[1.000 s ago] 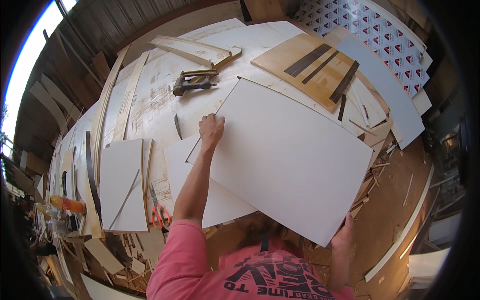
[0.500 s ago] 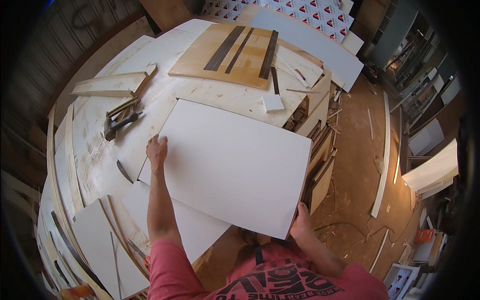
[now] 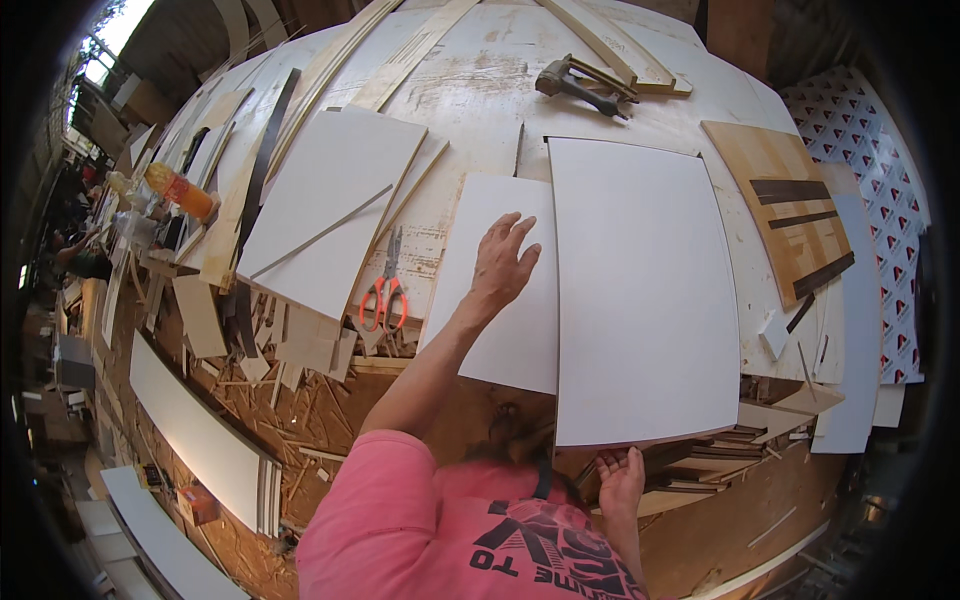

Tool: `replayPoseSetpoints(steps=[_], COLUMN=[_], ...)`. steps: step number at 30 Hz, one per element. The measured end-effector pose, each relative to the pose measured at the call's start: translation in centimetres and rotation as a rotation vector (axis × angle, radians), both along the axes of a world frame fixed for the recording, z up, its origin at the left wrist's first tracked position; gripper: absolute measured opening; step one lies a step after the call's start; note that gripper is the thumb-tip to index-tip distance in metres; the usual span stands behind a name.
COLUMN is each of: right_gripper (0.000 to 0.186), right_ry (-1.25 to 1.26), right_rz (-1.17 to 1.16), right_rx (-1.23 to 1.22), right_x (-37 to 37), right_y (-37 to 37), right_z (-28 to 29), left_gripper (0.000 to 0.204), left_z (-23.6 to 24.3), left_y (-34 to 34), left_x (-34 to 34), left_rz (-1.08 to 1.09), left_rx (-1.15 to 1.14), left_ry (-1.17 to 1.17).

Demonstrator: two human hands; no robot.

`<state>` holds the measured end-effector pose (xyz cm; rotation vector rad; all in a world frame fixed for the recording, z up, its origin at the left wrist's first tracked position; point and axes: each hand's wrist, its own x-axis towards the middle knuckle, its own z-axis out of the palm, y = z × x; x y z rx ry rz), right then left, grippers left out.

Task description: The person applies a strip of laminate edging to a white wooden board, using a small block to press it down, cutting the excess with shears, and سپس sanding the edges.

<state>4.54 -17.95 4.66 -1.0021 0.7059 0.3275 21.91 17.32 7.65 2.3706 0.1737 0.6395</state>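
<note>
A large white panel (image 3: pixel 650 300) lies flat on the worktable, its near edge jutting past the table's front. My right hand (image 3: pixel 622 480) is at that near edge, palm up, its bent fingers holding the panel from below; part of the grip is hard to see. My left hand (image 3: pixel 506 262) is open and holds nothing, fingers spread. It hovers over a smaller white sheet (image 3: pixel 480 345), left of the large panel and partly under it. Scissors with orange handles (image 3: pixel 384 300) lie further left on the table.
A white board (image 3: pixel 335 190) with a thin strip across it lies at left. Farther back are a nail gun (image 3: pixel 580 88) and wooden strips (image 3: pixel 430 55). A wooden panel with dark bands (image 3: pixel 780 205) rests at right. Offcuts (image 3: pixel 310 340) and an orange bottle (image 3: pixel 180 192) are at left.
My left hand has let go of the large panel's left edge and moved left over the smaller sheet. My right hand stays at the panel's near edge. The view has turned left.
</note>
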Motion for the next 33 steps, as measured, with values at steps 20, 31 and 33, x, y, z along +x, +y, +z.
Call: replayPoseSetpoints(steps=[20, 31, 33], right_gripper=[0.033, 0.033, 0.035], right_ry=[0.125, -0.111, -0.174], right_rz=[0.563, 1.322, 1.448], right_rx=[-0.651, -0.958, -0.875], right_x=[-7.0, -12.7, -9.9], right_y=[-12.2, 0.9, 6.7], right_z=[-7.0, -2.2, 1.9], left_gripper=[0.033, 0.007, 0.009], left_z=[-0.2, -0.4, -0.3], left_y=[25.4, 33.8, 33.9], left_x=[-15.4, -22.0, -22.4], left_rz=[0.75, 0.571, 0.51], left_rx=[0.39, 0.517, 0.307], left_ry=[0.166, 0.299, 0.274])
